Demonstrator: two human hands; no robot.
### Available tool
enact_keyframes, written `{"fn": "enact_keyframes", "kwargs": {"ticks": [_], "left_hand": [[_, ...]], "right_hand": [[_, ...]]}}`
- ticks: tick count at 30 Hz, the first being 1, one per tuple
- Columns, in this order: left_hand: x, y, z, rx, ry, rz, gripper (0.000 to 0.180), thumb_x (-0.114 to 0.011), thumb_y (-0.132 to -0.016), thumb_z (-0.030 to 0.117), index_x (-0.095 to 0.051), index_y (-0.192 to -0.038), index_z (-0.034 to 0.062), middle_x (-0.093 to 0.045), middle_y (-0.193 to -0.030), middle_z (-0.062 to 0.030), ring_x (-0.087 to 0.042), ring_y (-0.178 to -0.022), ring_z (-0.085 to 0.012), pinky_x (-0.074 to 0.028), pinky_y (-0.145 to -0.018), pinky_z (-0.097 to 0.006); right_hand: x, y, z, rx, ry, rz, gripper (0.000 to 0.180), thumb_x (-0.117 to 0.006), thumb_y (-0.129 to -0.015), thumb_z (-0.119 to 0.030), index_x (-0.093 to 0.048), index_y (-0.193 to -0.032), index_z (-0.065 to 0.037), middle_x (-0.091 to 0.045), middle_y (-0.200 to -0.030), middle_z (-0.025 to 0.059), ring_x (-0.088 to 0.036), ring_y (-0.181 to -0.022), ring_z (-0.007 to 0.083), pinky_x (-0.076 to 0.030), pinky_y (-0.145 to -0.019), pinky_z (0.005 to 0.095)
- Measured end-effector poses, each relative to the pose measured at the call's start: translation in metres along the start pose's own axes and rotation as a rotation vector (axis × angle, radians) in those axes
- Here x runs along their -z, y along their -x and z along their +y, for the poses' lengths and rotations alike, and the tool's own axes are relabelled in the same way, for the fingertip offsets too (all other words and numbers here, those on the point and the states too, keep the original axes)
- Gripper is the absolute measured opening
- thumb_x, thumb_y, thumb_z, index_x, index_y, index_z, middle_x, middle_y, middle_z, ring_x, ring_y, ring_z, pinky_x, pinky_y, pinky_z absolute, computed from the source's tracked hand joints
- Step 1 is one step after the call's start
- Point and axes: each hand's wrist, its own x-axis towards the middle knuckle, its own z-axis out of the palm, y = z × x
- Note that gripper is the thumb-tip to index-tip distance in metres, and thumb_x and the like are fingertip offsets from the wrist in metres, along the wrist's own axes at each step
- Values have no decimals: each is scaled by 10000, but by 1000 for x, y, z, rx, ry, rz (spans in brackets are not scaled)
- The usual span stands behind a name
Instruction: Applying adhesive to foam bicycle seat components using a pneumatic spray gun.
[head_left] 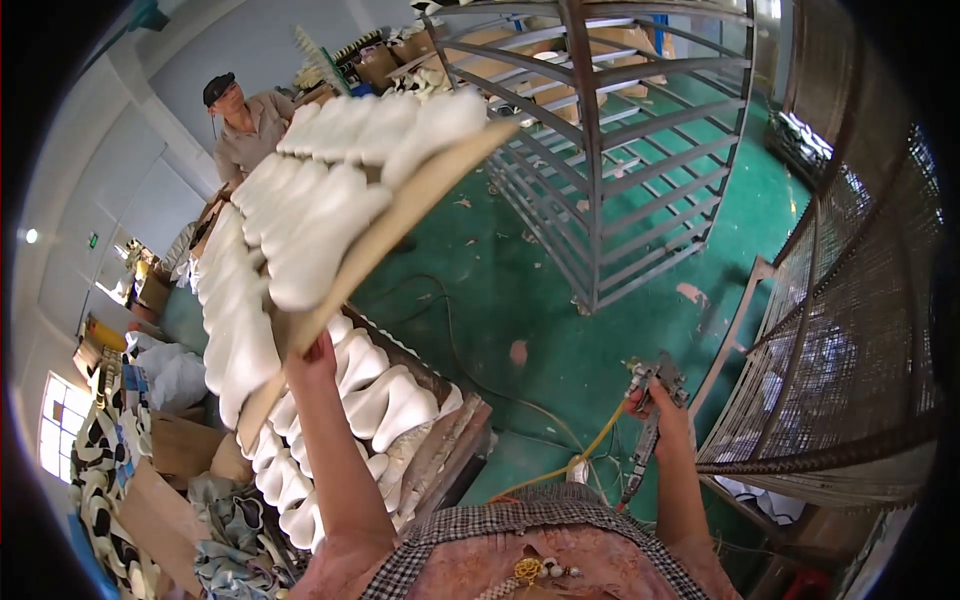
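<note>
My left hand (pixel 318 362) is closed on the near edge of a flat board (pixel 400 225), which is held tilted up at the left. Rows of white, rounded, sole-shaped pieces (pixel 310 225) cover the board's upper face. Beneath it, more white pieces (pixel 385 400) lie in rows on a stack of boards (pixel 455 440). At the right, my right hand (pixel 668 408) grips a metal spray gun (pixel 650 425) with a yellow hose (pixel 595 440) running from it. My left fingertips are partly hidden by the board.
A grey metal rack (pixel 592 150) stands ahead on the green floor (pixel 520 270). Mesh panels (pixel 830 350) rise close on my right. Hoses trail across the floor. A co-worker (pixel 250 125) is beyond the board, with boxes and piled material (pixel 170 480) along the left.
</note>
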Motion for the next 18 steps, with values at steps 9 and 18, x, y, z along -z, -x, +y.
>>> {"fn": "enact_keyframes", "kwargs": {"ticks": [9, 18], "left_hand": [[-226, 0, -177, 98, -213, -599, 414, -338, -930, 335, -527, -1186, 72, -566, -1175, -122, -540, -1075, -332, -449, -921, -481], [-326, -106, -330, 259, -458, -1026, 347, -330, -917, 333, -473, -1196, 185, -497, -1276, -19, -467, -1137, -196, -430, -872, -417]], "right_hand": [[63, -37, -9, -8, -164, 210, 259, -560, -876, -228, -569, -1014, -9, -600, -799, 96, -590, -698, 176, -522, -646, 332], [86, -42, -2, -180, -86, 269, 271, -511, -902, -272, -575, -983, -22, -613, -826, 80, -604, -745, 195, -495, -731, 329]]}}
